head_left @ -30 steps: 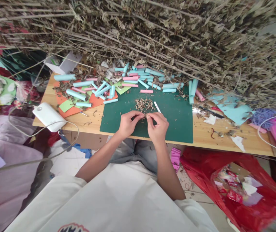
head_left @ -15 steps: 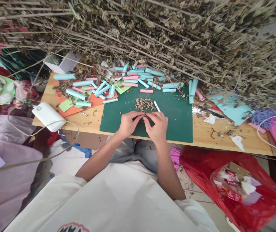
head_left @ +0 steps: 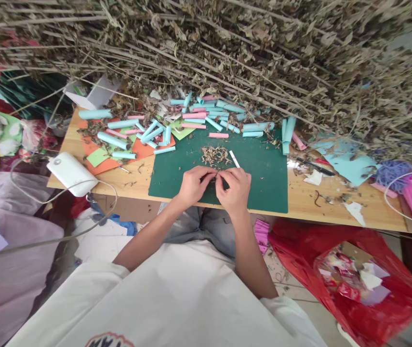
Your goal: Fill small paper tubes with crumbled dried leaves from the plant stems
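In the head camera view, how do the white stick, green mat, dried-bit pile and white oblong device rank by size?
Largest to smallest, as they look:
1. green mat
2. white oblong device
3. dried-bit pile
4. white stick

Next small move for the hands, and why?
Probably ease the left hand and right hand slightly forward and release anything pinched onto the small pile of dried plant bits: the hands are close together over the green mat, just on the near side of that pile. Whatever sits between them is too small to make out.
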The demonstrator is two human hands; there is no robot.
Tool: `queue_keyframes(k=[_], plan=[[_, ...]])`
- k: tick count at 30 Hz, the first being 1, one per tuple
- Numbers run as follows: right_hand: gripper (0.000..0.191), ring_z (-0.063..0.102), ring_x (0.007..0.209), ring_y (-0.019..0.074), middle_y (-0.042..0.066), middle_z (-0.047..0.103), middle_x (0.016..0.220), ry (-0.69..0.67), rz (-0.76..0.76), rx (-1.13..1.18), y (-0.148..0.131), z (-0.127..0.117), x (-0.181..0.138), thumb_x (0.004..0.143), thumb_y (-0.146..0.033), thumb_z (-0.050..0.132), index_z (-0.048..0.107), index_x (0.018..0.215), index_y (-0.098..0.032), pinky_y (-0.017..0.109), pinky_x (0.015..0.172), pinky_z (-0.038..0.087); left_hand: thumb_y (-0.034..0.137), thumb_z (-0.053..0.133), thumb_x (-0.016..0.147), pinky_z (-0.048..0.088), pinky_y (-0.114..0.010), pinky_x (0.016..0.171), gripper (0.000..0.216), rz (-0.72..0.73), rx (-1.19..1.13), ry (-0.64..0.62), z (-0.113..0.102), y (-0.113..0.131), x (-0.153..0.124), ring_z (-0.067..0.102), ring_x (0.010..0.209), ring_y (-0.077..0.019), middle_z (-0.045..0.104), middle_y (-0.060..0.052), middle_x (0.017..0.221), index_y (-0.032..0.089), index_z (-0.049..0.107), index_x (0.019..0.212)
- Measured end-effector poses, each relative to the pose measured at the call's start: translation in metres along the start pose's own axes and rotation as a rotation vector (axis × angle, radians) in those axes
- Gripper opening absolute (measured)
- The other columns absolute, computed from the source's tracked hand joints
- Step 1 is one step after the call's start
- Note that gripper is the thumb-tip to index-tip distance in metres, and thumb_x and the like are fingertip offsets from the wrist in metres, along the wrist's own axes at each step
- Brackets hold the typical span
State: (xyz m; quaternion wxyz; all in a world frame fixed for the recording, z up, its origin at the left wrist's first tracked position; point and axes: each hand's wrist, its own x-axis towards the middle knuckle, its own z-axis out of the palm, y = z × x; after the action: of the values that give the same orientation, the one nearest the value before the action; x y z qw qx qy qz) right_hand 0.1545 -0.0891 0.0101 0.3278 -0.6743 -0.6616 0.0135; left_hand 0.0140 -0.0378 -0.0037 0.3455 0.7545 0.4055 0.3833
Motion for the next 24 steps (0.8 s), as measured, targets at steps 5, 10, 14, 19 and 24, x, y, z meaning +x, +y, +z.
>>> queue_keyframes(k=[5, 10, 14, 19, 24], plan=[[0.011, 0.058, 0.079, 0.0181, 0.004, 0.064, 0.078, 0.084, 0.093, 0.241, -0.009, 0.001, 0.001, 0.086, -0.018, 0.055, 0.064, 0.079, -0.019, 0.032, 0.074, 0.044, 0.022, 0.053, 0.095, 0.052, -0.026, 0.079, 0.018, 0.073, 0.062, 0.023, 0.001, 0.006, -0.003, 0.066, 0.082, -0.0138, 0.073, -0.004, 0.087, 0.017, 0.070, 0.093], [0.018, 0.059, 0.071, 0.0154, 0.003, 0.066, 0.077, 0.151, 0.244, 0.392, -0.003, -0.004, 0.006, 0.091, -0.026, 0.054, 0.068, 0.081, -0.020, 0.030, 0.070, 0.049, 0.027, 0.056, 0.095, 0.053, -0.026, 0.078, 0.019, 0.045, 0.016, 0.107, 0.001, 0.008, -0.001, 0.068, 0.080, -0.0139, 0.074, -0.004, 0.086, 0.018, 0.073, 0.092], [0.015, 0.064, 0.076, 0.0186, 0.004, 0.072, 0.080, 0.133, 0.212, 0.265, 0.014, -0.001, 0.006, 0.087, -0.029, 0.063, 0.073, 0.081, -0.022, 0.034, 0.076, 0.051, 0.024, 0.054, 0.096, 0.054, -0.028, 0.084, 0.021, 0.068, 0.037, 0.071, -0.002, 0.000, 0.003, 0.069, 0.088, -0.0155, 0.076, -0.006, 0.094, 0.019, 0.073, 0.100], [0.012, 0.067, 0.083, 0.0204, 0.004, 0.075, 0.087, 0.044, 0.199, 0.260, 0.016, 0.002, 0.004, 0.085, -0.023, 0.064, 0.075, 0.089, -0.023, 0.037, 0.081, 0.052, 0.022, 0.053, 0.096, 0.053, -0.027, 0.086, 0.022, 0.041, 0.068, 0.015, -0.004, -0.001, 0.006, 0.069, 0.094, -0.0158, 0.075, -0.006, 0.103, 0.018, 0.070, 0.108], [0.021, 0.066, 0.087, 0.0201, 0.005, 0.074, 0.094, 0.038, 0.157, 0.322, 0.006, -0.005, 0.006, 0.087, -0.027, 0.063, 0.072, 0.106, -0.023, 0.037, 0.084, 0.052, 0.025, 0.052, 0.097, 0.052, -0.025, 0.084, 0.019, 0.024, 0.099, -0.009, -0.003, 0.002, 0.005, 0.069, 0.091, -0.0154, 0.074, -0.004, 0.099, 0.018, 0.069, 0.102]])
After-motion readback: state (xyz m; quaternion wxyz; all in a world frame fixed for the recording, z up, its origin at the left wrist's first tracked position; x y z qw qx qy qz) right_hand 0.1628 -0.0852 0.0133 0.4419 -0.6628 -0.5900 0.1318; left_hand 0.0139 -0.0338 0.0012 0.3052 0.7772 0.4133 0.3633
